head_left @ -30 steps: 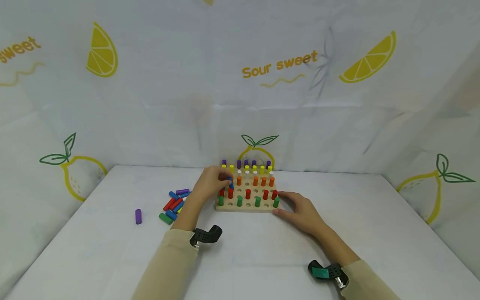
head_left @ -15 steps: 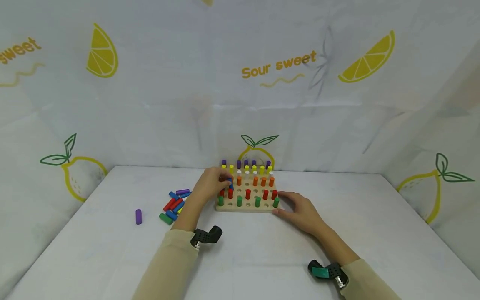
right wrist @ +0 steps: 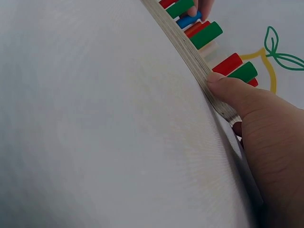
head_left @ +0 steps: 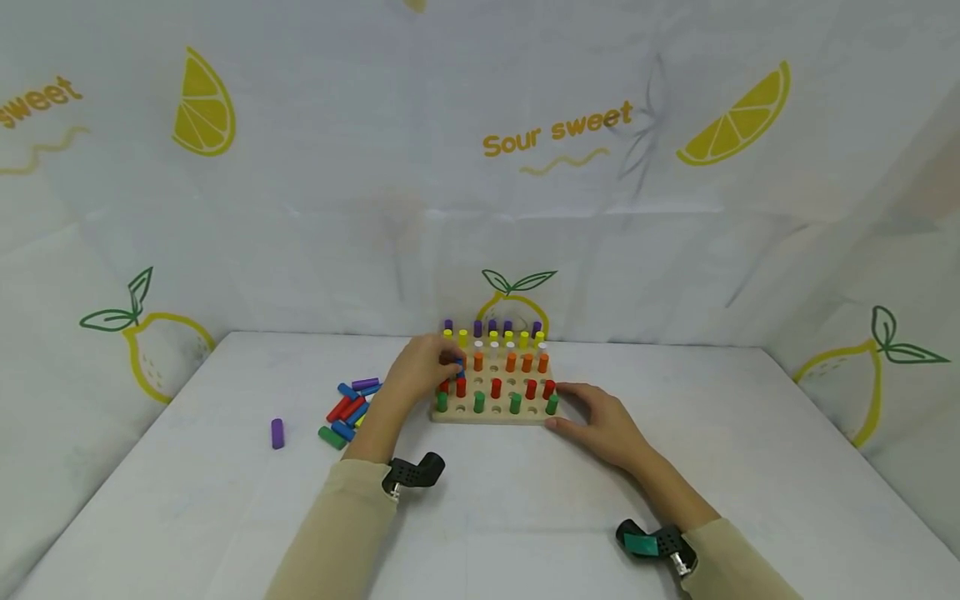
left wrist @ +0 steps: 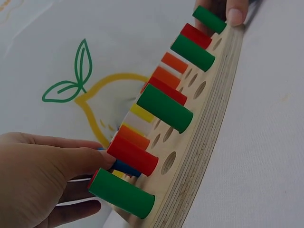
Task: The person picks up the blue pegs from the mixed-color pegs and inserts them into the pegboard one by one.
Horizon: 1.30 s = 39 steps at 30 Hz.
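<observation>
Pale wood makes up the pegboard (head_left: 491, 419), set on the tabletop (head_left: 480, 517) in the head view, with upright pegs ranked by colour: green pegs (head_left: 479, 402) nearest the person, then red pegs (head_left: 496, 388), and further back orange pegs (head_left: 511, 362), white pegs (head_left: 495, 350), yellow pegs (head_left: 524, 339) and purple pegs (head_left: 477, 328). The left hand (head_left: 420, 367) pinches a blue peg (head_left: 460, 365) over the board's left side, while the right hand (head_left: 607, 429) holds the near right corner. I would judge the filling well past half: the back rows look fullest, but bare holes (head_left: 497, 409) show between the greens, among the reds and along the row behind them. A loose pile (head_left: 352, 407) and a lone purple peg (head_left: 277, 433), lying left of the board, seem left to place.

In the left wrist view, thumb and finger close on the blue peg behind a red one; its lower end is hidden, so I cannot tell whether it is seated.

In the right wrist view, the right thumb rests on the board's front edge, with fingertips curled beside the corner.
</observation>
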### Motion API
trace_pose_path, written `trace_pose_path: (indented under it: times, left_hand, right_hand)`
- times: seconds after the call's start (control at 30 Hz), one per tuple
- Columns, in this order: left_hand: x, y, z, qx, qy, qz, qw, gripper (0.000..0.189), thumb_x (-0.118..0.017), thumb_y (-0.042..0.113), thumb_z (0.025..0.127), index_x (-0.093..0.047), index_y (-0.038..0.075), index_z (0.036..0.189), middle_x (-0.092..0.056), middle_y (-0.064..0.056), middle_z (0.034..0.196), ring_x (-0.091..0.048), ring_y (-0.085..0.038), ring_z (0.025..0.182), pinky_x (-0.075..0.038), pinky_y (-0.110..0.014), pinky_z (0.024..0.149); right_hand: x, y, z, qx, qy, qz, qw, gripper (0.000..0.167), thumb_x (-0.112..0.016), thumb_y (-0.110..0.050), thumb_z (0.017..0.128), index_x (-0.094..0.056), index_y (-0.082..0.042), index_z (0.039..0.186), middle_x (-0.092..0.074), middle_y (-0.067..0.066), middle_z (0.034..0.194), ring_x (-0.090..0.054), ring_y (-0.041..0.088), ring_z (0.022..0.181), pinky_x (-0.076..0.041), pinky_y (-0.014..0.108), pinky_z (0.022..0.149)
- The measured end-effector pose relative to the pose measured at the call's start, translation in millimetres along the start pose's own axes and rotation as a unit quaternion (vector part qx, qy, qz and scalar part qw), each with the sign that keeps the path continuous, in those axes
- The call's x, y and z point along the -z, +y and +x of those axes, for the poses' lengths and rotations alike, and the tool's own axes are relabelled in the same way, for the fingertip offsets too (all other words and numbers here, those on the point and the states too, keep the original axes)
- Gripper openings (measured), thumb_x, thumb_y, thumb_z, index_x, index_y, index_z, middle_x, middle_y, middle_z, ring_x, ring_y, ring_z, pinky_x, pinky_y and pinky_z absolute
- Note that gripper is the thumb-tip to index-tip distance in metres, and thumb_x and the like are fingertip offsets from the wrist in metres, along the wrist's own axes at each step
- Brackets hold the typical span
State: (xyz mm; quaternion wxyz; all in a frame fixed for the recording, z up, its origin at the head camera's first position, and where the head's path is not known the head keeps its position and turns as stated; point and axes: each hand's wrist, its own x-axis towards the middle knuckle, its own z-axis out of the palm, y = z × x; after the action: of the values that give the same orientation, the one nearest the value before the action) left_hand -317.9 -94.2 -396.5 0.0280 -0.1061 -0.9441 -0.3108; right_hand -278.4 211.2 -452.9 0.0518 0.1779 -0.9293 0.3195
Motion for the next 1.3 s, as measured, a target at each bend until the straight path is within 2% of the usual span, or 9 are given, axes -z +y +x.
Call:
trace_pose_path:
  times: [0.3, 0.57, 0.93, 1.13, 1.3]
  left_hand:
    - [-1.3, -1.8, -0.9, -0.003, 0.015, -0.015, 0.9998, 0.012, -0.074, 0.017, 0.093, -0.078, 0.012, 0.103, -0.076, -0.002, 0.098, -0.066, -0.016, 0.089, -0.058, -0.036, 0.089]
    - [-3.8, -0.1, -2.2, 0.002, 0.013, -0.02, 0.9997, 0.008, -0.078, 0.017, 0.089, -0.078, 0.012, 0.096, -0.077, -0.001, 0.096, -0.067, -0.017, 0.092, -0.057, -0.037, 0.093]
    - [0.4, -4.2, -4.5, 0.001, -0.002, -0.032, 0.9995, 0.013, -0.076, 0.017, 0.091, -0.079, 0.012, 0.102, -0.077, -0.001, 0.102, -0.068, -0.017, 0.098, -0.057, -0.038, 0.096]
    - [8.3, -4.7, -10.9, 0.008, -0.01, -0.055, 0.9984, 0.019, -0.072, 0.02, 0.095, -0.077, 0.011, 0.11, -0.076, -0.004, 0.109, -0.068, -0.019, 0.102, -0.058, -0.038, 0.095]
    - [17.7, -3.0, -16.5, 0.018, -0.001, -0.071, 0.9973, 0.021, -0.068, 0.027, 0.098, -0.076, 0.013, 0.112, -0.075, -0.003, 0.109, -0.068, -0.02, 0.104, -0.058, -0.04, 0.094]
  right_hand:
    - [0.1, -0.2, 0.0, -0.001, 0.0, -0.002, 1.0, 0.064, -0.075, -0.041, 0.089, -0.057, -0.007, 0.141, -0.06, 0.015, 0.143, -0.05, 0.038, 0.14, -0.039, 0.06, 0.115]
    - [0.6, -0.2, -1.1, -0.003, 0.001, -0.006, 1.0, 0.065, -0.074, -0.042, 0.089, -0.057, -0.007, 0.141, -0.06, 0.016, 0.144, -0.049, 0.039, 0.14, -0.039, 0.06, 0.115]
    - [0.6, -0.6, -1.3, 0.0, 0.001, -0.004, 1.0, 0.065, -0.074, -0.044, 0.09, -0.057, -0.007, 0.141, -0.06, 0.016, 0.144, -0.049, 0.04, 0.14, -0.039, 0.061, 0.115]
    - [-0.7, -0.2, -0.3, -0.002, -0.002, -0.003, 1.0, 0.066, -0.074, -0.044, 0.089, -0.057, -0.007, 0.142, -0.059, 0.015, 0.145, -0.049, 0.039, 0.141, -0.039, 0.06, 0.115]
    - [-0.2, 0.3, 0.1, -0.004, -0.002, -0.006, 1.0, 0.066, -0.074, -0.044, 0.089, -0.057, -0.008, 0.142, -0.059, 0.016, 0.145, -0.048, 0.039, 0.141, -0.039, 0.06, 0.115]
